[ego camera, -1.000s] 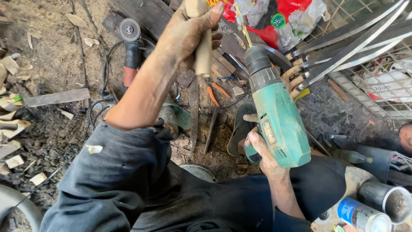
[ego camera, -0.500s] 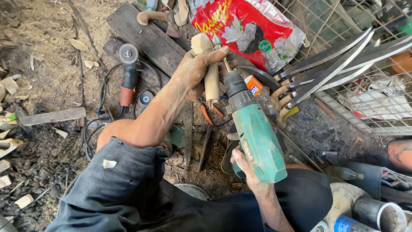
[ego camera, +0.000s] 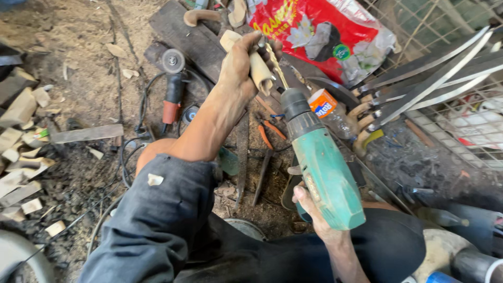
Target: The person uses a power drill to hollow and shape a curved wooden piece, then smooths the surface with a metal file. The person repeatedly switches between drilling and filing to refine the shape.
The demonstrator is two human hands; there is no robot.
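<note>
the left hand [ego camera: 238,65] is wrapped tight around a short pale wooden handle piece [ego camera: 255,68], holding it just above centre frame with its cut end turned down toward the drill. the right hand [ego camera: 314,209], low and right of centre, is closed around the grip of a green electric drill [ego camera: 327,175], whose gold-coloured drill bit [ego camera: 276,65] runs up to the wood and touches or enters its end; the exact contact is hidden by the fingers.

the wood looks light, stiff and dry, with a rough surface that should not slip, and it is best held round its middle as it is now, fingers kept back from the end the bit meets. the drill looks the heavier of the two and top-heavy, so it probably wants a firm grip on the handle.

room is tight. right of the drill lie a plastic bottle with an orange label [ego camera: 330,110] and a fan of long metal blades [ego camera: 429,86] whose edges point in from the upper right. orange-handled pliers [ego camera: 270,131] lie below the wood, and an angle grinder [ego camera: 172,84] with its cable sits to the upper left. a red printed bag [ego camera: 319,36] fills the top. the left side is dirt floor [ego camera: 78,63] strewn with wood offcuts [ego camera: 18,112], the freest space.
</note>
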